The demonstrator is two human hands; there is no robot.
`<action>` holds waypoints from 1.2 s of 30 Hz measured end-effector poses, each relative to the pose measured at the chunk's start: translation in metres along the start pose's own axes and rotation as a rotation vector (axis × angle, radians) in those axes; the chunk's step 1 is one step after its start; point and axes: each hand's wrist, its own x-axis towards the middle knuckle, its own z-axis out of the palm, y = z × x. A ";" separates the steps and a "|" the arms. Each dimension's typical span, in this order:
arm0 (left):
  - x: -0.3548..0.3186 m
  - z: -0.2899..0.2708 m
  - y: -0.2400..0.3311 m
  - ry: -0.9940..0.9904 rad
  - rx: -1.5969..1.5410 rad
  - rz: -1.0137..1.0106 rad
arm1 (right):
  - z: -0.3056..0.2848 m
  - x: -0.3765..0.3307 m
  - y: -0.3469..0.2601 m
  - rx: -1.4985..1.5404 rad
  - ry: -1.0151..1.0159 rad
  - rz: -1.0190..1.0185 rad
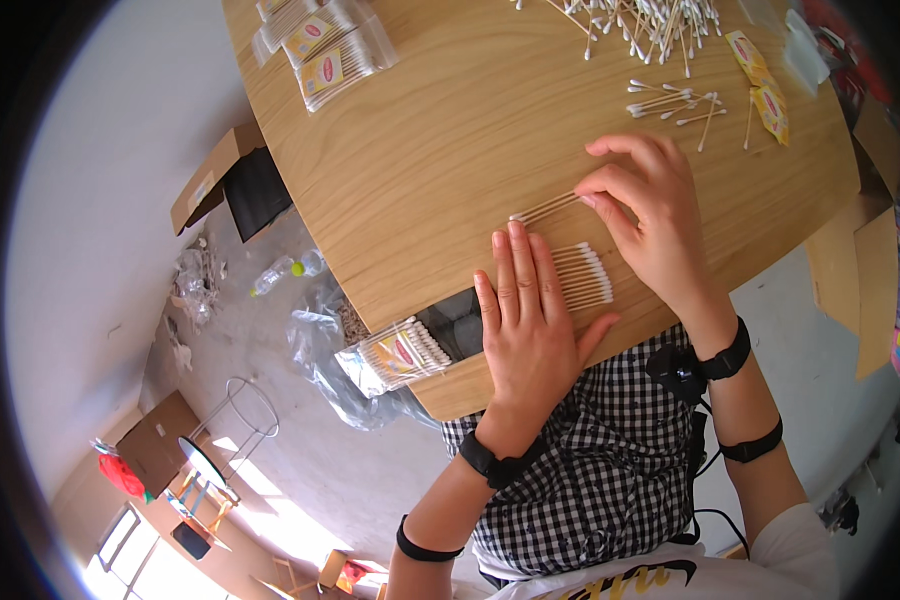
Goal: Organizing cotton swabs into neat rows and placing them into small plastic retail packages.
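Observation:
My left hand (530, 330) lies flat on the wooden table, its fingers stretched over a neat row of cotton swabs (585, 275). White tips of that row show to the right of the fingers; the other ends are hidden beneath them. Just beyond the left fingertips, my right hand (658, 205) pinches a few more cotton swabs (545, 207) by their right ends between thumb and index finger. These swabs lie nearly level, close to the table, tips pointing left. How many are in the pinch, I cannot tell.
A large heap of swabs (660, 28) lies at the far side, with a smaller scatter (675, 103) nearer. Yellow packets (760, 85) sit at the far right. Bagged swab packs (335, 70) lie far left; another swab pack (402, 352) rests by the near left edge.

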 end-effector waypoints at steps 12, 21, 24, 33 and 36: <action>-0.001 -0.026 0.001 0.361 -1.377 -0.353 | -0.004 -0.055 -0.038 1.023 0.271 0.543; 0.006 -0.014 0.017 0.397 -1.567 -0.367 | 0.016 -0.062 -0.063 1.010 0.198 0.564; -0.002 -0.016 0.022 0.367 -1.569 -0.410 | 0.015 -0.065 -0.060 1.018 0.150 0.565; -0.043 -0.021 0.002 0.460 -1.436 -0.347 | -0.006 -0.051 -0.045 0.741 0.111 0.472; -0.054 -0.026 -0.012 0.173 -1.339 -0.132 | 0.006 -0.037 -0.046 0.164 -0.014 0.288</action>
